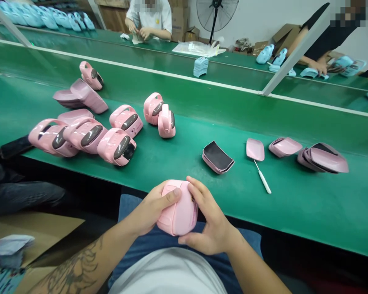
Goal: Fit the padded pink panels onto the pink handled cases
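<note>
Grip: left hand [153, 208] clasps the left side of a pink casing [182, 212], thumb on top; right hand [213, 224] cups its right side. Casing held over the lap [248, 241] by the green bench [297, 216]. Beyond it, a black-lined panel [219, 156]; farther right, white-handled tool [264, 182]; leftward, handled pink units [87, 132].
</note>
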The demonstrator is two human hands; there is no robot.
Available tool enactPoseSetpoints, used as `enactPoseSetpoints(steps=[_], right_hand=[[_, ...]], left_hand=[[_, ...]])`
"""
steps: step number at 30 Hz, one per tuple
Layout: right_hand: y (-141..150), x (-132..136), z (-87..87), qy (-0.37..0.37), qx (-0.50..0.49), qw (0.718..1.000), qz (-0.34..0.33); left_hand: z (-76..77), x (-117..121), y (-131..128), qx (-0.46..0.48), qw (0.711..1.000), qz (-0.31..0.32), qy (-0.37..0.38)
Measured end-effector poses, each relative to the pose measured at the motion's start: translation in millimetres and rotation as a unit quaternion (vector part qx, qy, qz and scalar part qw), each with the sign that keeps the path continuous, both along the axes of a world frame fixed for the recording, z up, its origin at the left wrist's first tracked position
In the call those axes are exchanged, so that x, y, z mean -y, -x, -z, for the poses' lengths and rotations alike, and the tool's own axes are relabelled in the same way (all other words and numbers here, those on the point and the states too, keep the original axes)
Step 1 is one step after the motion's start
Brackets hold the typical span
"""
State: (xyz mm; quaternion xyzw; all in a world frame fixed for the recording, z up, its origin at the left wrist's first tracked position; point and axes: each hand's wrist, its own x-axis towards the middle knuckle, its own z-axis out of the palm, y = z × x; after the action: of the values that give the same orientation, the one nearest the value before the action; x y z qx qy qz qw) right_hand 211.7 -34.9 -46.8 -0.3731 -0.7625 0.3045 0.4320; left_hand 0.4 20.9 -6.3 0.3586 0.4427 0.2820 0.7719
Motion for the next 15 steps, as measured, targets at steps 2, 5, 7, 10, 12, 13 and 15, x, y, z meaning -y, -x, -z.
enactPoseSetpoints(steps=[2, 5, 7, 10, 12, 13, 15], right_hand=[[-3.0, 3.7, -3.4, -0.001, 0.022, 1.000, 0.009], [-7.7, 8.4, -9.6, 0.005, 0.062, 0.998, 0.026], [-10.3, 10.9, -12.8, 0.006, 0.075, 0.997, 0.029], [-12.9, 14.1, -15.9, 0.003, 0.082, 0.996, 0.028], [-14.0, 16.6, -18.0, 0.004, 0.093, 0.995, 0.033], [-14.4, 18.0, -19.4, 0.005, 0.100, 0.994, 0.036], [-15.2, 20.6, -22.3, 0.014, 0.114, 0.993, 0.039]], left_hand=[[1.1, -0.1, -1.8, -0.005, 1.000, 0.002, -0.006], [3.4, -0.3, -5.3, -0.004, 1.000, 0.005, -0.018], [4.7, -0.5, -7.8, 0.006, 1.000, 0.015, -0.019], [4.2, -0.6, -11.8, 0.021, 0.999, 0.038, -0.031], [2.3, -0.4, -15.0, 0.020, 0.998, 0.044, -0.038], [1.5, -0.1, -16.7, 0.018, 0.998, 0.044, -0.039], [0.8, 0.9, -19.9, 0.012, 0.998, 0.039, -0.037]])
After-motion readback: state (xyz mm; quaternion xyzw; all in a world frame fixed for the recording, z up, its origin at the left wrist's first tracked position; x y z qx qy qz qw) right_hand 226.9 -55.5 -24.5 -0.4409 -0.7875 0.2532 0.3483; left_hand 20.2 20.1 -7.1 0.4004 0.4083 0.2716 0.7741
